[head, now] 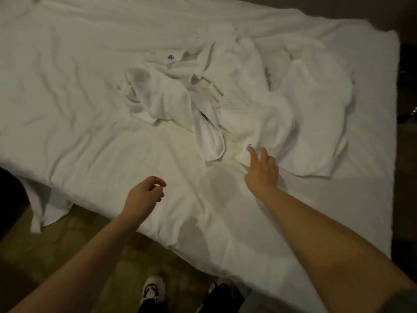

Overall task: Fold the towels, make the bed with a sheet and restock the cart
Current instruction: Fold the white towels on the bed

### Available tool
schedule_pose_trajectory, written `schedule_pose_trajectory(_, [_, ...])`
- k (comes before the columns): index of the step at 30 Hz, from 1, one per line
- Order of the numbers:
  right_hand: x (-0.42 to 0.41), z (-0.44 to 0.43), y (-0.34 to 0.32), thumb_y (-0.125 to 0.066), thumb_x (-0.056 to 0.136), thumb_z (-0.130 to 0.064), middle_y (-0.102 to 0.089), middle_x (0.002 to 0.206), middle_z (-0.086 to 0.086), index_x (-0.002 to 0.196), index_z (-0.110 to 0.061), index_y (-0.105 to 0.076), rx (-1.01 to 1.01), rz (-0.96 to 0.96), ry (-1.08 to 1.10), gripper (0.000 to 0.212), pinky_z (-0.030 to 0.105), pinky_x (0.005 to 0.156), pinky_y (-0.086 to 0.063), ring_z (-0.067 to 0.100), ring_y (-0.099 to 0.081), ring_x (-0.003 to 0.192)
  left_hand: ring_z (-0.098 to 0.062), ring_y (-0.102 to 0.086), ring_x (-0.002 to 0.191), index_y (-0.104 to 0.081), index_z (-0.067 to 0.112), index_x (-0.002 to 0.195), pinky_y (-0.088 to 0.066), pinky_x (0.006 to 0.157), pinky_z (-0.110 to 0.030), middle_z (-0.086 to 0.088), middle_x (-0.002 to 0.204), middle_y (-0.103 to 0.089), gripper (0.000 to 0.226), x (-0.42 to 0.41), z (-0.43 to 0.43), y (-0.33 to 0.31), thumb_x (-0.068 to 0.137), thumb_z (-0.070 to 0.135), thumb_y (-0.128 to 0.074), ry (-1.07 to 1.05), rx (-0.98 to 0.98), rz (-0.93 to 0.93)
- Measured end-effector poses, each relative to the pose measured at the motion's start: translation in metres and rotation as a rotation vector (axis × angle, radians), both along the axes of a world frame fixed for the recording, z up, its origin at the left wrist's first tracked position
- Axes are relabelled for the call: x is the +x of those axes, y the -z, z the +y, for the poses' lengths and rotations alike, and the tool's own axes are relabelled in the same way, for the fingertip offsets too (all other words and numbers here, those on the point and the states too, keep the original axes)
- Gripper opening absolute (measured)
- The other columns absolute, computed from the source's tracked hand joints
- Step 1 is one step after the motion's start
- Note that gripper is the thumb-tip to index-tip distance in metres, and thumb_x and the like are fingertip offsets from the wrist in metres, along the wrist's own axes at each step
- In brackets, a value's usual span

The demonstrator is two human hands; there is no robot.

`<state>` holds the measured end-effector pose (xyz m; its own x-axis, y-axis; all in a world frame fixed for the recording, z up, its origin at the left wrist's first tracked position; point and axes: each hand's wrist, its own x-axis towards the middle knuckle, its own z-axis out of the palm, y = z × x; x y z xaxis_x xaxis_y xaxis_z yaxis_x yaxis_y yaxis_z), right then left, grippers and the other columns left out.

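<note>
A heap of crumpled white towels (203, 93) lies in the middle of the bed, on a wrinkled white sheet (79, 109). The nearest towel (266, 125) has a small dark logo at its near corner. My right hand (262, 171) rests at that corner with fingers spread, its fingertips touching the towel's edge beside the logo. My left hand (144, 197) hovers over the sheet near the bed's front edge, fingers loosely curled and holding nothing. Another logo shows on a towel (170, 57) further back.
A sheet corner (42, 206) hangs off the bed's front left edge toward the brownish floor (74, 240). My shoes (153, 290) stand close to the bed. Dark surroundings lie beyond the bed's right edge (394, 154).
</note>
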<state>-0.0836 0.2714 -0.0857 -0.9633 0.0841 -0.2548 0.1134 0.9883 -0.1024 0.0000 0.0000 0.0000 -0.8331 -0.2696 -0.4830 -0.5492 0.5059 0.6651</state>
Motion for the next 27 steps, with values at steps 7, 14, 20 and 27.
schedule_pose_trajectory(7, [-0.032, 0.003, 0.023, -0.057, 0.091, -0.016, -0.035, 0.143, 0.008, 0.136, -0.022, -0.043, -0.037, 0.101, 0.091, 0.047, 0.040, 0.094, -0.038, 0.033, -0.040, 0.118, -0.013, -0.057, 0.070, -0.060, 0.022, 0.082, -0.047, 0.068, -0.033, -0.001, 0.073, -0.061, 0.022, 0.011, -0.001, 0.022, 0.092, 0.008, -0.046, -0.041, -0.003, 0.004])
schedule_pose_trajectory(14, [-0.009, -0.020, -0.105, -0.046, 0.099, -0.016, -0.065, 0.109, 0.010, 0.110, -0.003, -0.062, -0.953, 0.285, 0.390, 0.023, 0.022, 0.086, -0.040, 0.019, -0.059, 0.102, -0.017, -0.058, 0.078, -0.054, 0.027, 0.102, -0.050, 0.076, -0.039, -0.004, 0.092, -0.062, 0.016, 0.007, 0.008, -0.029, 0.093, 0.015, -0.052, 0.010, 0.000, 0.067])
schedule_pose_trajectory(20, [0.073, -0.038, -0.277, -0.053, 0.095, -0.013, -0.068, 0.071, -0.019, 0.081, -0.029, -0.062, -1.302, 0.246, 0.164, 0.024, 0.006, 0.066, -0.044, -0.011, -0.061, 0.070, -0.007, -0.050, 0.103, -0.027, 0.047, 0.135, -0.042, 0.082, -0.020, 0.010, 0.125, -0.041, 0.063, -0.003, 0.051, -0.155, 0.085, 0.038, -0.064, 0.183, 0.204, 0.320])
schedule_pose_trajectory(27, [0.143, -0.040, -0.391, -0.050, 0.095, -0.024, -0.071, 0.077, -0.015, 0.086, -0.021, -0.066, -1.362, 0.349, 0.284, 0.019, 0.012, 0.066, -0.051, -0.002, -0.065, 0.074, -0.002, -0.067, 0.083, -0.066, 0.030, 0.096, -0.052, 0.073, -0.016, 0.017, 0.091, -0.072, 0.022, 0.020, 0.067, -0.285, 0.076, 0.039, -0.066, 0.698, 0.574, 0.253])
